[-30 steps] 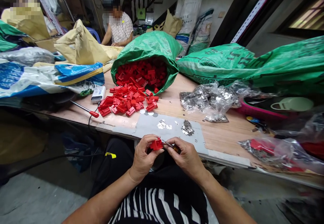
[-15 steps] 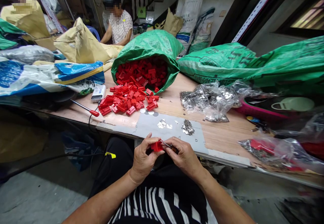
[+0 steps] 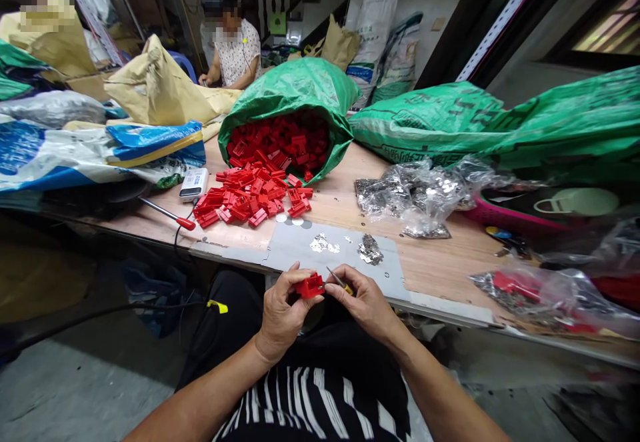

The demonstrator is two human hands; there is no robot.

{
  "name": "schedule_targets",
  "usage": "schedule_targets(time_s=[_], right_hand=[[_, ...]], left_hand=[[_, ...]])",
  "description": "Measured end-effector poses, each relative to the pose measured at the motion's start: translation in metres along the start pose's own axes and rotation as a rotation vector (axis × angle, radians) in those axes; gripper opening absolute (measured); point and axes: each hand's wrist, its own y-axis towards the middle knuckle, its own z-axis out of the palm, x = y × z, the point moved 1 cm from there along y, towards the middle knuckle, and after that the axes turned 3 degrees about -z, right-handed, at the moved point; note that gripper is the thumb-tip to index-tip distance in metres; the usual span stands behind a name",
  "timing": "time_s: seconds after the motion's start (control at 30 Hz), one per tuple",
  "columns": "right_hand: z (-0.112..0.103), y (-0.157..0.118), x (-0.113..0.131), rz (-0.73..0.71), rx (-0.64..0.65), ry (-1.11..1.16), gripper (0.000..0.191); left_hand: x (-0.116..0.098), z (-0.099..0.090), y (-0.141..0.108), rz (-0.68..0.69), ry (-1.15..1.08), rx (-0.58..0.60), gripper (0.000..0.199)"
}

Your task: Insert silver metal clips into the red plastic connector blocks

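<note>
My left hand [image 3: 284, 305] pinches a small red plastic housing [image 3: 311, 286] between thumb and fingers, just in front of the table edge. Close on its right, my right hand [image 3: 363, 299] is closed around a thin screwdriver [image 3: 338, 279] with a yellowish handle; its metal tip points up and to the left, apart from the housing. The right fingertips are near the housing's right end, and whether they touch it is hard to tell. Beyond my hands, a grey mat [image 3: 295, 245] carries a pile of shiny flat metal pieces [image 3: 320, 243] and a darker pile of small metal parts [image 3: 370, 250].
Red housings [image 3: 245, 195] spill from a green sack [image 3: 300, 82]. A red-handled rod [image 3: 173, 217] and a white device [image 3: 193, 183] lie left. Clear bags of metal parts [image 3: 410, 195] and a pink basket [image 3: 515, 219] stand right. A person [image 3: 233, 49] sits across the table.
The screwdriver's tip has come away from the red housing and now points upward. The housing has turned a little in my left hand, showing more of its open side.
</note>
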Motion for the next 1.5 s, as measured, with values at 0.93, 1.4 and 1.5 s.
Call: schedule_targets(time_s=[0.93,1.4,1.5], right_hand=[[0.017,0.002,-0.014,0.255,0.226,0.579,0.041],[0.020,-0.004,-0.016,0.352,0.347,0.905,0.045],[0.022,0.002,-0.015,0.350,0.386,0.935,0.044]], left_hand=[[-0.003,-0.001,-0.008,-0.058,-0.067,0.120,0.028],[-0.001,-0.006,-0.007,-0.083,-0.374,0.254,0.032],[0.000,-0.009,-0.003,-0.137,-0.473,0.226,0.032]])
